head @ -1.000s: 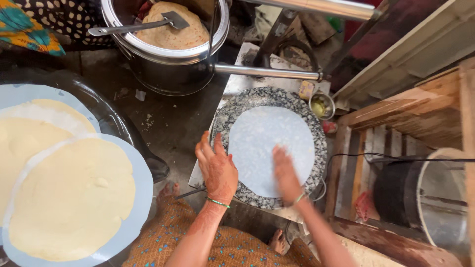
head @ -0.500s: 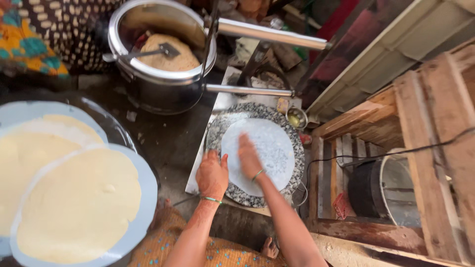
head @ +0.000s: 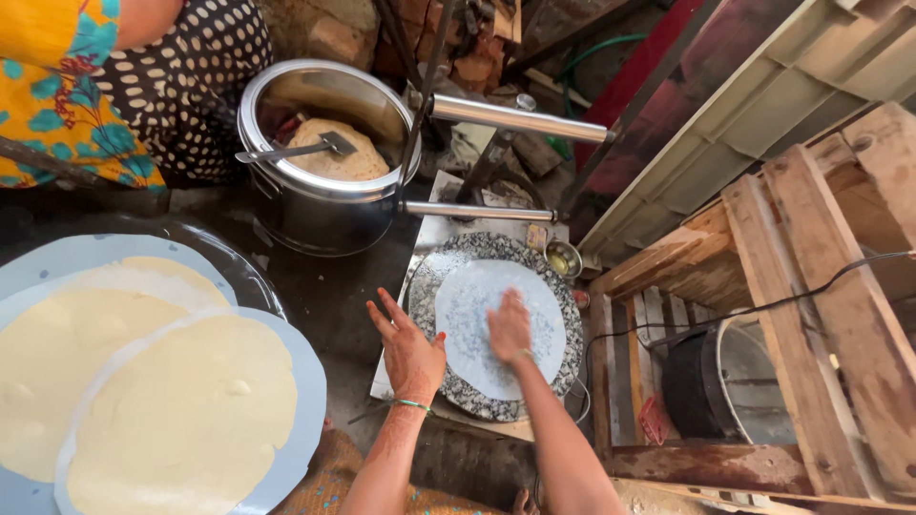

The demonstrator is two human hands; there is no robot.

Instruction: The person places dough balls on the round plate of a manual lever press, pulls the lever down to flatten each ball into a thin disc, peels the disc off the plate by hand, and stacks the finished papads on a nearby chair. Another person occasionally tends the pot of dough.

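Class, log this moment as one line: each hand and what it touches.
left hand: open, at speckled round slab edge | right hand: flat on pale round sheet

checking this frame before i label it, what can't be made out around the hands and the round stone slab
- Head view: the right hand covers part of the pale round sheet on the speckled round stone slab.
- Contents of the small metal bowl: too small to tell.
- Pale flat rounds on blue sheets: cut off by the left and bottom edges.
- Left hand: whether it touches the slab is unclear.
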